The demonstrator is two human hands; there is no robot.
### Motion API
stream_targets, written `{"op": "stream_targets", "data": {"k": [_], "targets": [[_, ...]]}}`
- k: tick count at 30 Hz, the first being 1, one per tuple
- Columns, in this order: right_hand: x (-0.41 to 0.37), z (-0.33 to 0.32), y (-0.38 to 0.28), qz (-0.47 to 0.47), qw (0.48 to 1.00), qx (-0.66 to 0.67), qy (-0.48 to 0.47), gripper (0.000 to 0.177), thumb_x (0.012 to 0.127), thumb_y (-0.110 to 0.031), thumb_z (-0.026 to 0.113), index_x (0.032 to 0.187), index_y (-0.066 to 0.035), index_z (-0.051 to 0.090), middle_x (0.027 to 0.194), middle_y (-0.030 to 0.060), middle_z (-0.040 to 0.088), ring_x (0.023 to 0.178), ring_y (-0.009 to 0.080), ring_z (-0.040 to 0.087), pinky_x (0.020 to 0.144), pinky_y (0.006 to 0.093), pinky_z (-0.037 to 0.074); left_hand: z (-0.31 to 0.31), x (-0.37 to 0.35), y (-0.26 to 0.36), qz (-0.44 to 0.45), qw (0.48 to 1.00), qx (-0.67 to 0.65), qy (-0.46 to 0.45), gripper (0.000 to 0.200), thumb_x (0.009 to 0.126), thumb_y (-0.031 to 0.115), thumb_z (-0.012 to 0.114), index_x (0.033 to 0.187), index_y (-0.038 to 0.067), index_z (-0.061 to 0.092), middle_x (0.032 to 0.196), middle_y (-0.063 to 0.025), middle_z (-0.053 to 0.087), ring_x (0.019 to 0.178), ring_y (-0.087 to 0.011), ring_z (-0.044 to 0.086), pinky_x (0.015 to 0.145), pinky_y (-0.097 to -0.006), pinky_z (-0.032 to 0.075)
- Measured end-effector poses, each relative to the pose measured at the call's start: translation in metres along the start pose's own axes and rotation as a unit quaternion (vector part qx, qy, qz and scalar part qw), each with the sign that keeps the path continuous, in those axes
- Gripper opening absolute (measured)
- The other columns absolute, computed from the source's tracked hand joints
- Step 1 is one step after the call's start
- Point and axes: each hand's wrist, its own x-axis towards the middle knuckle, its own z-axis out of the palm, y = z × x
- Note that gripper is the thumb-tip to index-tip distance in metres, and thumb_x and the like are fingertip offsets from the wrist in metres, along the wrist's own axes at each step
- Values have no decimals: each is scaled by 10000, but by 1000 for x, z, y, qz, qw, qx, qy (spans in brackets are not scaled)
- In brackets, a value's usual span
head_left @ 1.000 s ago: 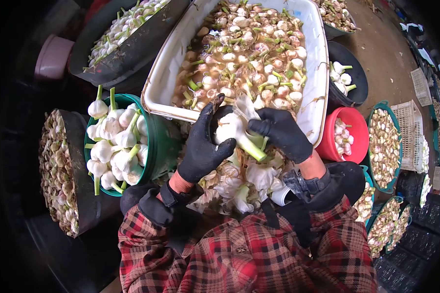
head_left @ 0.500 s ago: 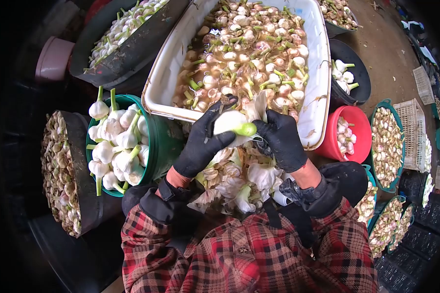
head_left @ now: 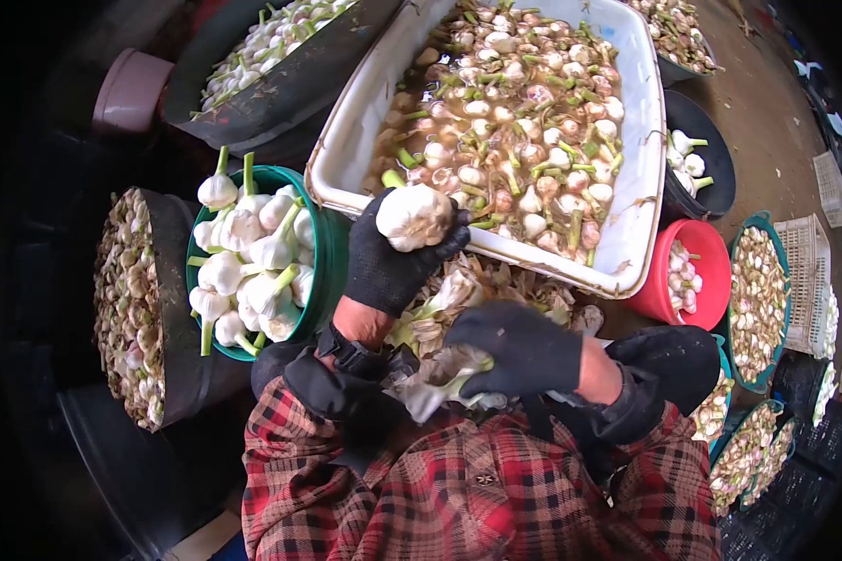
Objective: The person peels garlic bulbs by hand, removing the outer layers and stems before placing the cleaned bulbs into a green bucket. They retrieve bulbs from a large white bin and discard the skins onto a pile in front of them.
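My left hand (head_left: 390,257), in a black glove, holds a white garlic bulb (head_left: 413,217) at the near edge of the white tub (head_left: 346,154). The bulb's short green stem points up and away. Blurred and lower down, my right hand (head_left: 519,351) is closed round pale peeled skins (head_left: 440,379) above my lap. A heap of loose husks (head_left: 463,290) lies between my hands and the tub. Left of my left hand, the green bucket (head_left: 327,271) is filled with clean white bulbs (head_left: 239,227).
Garlic floats in brown water in the tub. A red bucket (head_left: 711,271) and a black basin (head_left: 720,140) stand at the right, with garlic-filled baskets (head_left: 758,304) beyond. Dark containers (head_left: 182,309) of garlic flank the left. A pink bucket (head_left: 131,92) is at the upper left.
The two hands have moved apart. My left hand has kept the bulb, now turned stem-up, while my right hand has dropped toward my lap with skins. The view has shifted slightly.
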Motion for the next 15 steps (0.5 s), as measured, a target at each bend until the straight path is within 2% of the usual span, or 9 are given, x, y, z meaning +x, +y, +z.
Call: {"op": "stream_targets", "data": {"k": [1,2,3,5,8,9,12,14,15], "targets": [[3,-9,-1,15,996,-38,75,415,724,-271,779,1029,-42,616,1004,150,623,919,344,616,798,411,497,1,-1,-2,46,974,220,-5,354,786,43,722,1087,-23,548,1016,-131,652,932,-242,654,878,-383,533],[6,-16,1,30,985,-77,150,402,721,-249,783,1024,-42,618,1001,147,623,930,333,615,799,403,498,2,-2,-3,90,899,428,-11,354,777,106,756,1061,-16,582,1002,-108,668,913,-223,658,870,-364,527],[9,-20,5,27,970,-95,221,349,739,-216,751,1012,-57,601,976,139,615,871,334,613,757,401,505,2,-3,-4,91,900,426,-11,354,777,106,756,1061,-16,582,1002,-108,668,913,-223,658,870,-364,527],[17,-32,1,50,949,-66,305,304,748,-123,733,1007,-49,591,920,141,603,827,323,614,720,389,499,-1,-3,-9,164,812,560,-23,377,730,123,808,1025,2,606,962,-83,690,892,-174,662,822,-319,529],[23,-30,2,60,926,-81,365,295,753,-83,717,1013,-38,586,902,140,598,815,320,616,703,384,498,0,-6,-17,182,834,520,-27,424,683,166,846,1019,18,634,949,-71,695,866,-156,660,792,-304,522],[24,-28,4,58,914,-91,392,295,754,-70,709,1019,-34,584,900,138,597,809,320,617,698,381,498,-3,-6,-18,210,784,581,-54,451,675,157,847,1042,20,623,978,-84,680,889,-179,652,805,-300,515],[25,-23,5,72,908,-132,390,303,755,-41,697,1036,-30,582,900,135,599,787,320,619,687,370,500,-7,-6,-24,228,801,548,-79,454,694,161,831,1060,15,605,1007,-90,650,917,-210,638,815,-313,510],[22,-24,10,65,909,-128,392,297,760,-39,692,1039,-29,591,918,133,606,762,316,623,669,366,502,-3,-3,-16,195,836,507,-78,464,724,143,804,1108,28,571,1015,-91,622,927,-242,624,824,-339,513],[20,-25,11,90,917,-80,379,284,765,-46,688,1033,-27,597,923,133,610,756,313,625,662,371,503,-1,2,-5,99,952,288,-35,475,738,150,791,1131,28,553,1023,-95,624,931,-232,625,824,-339,519]]}}
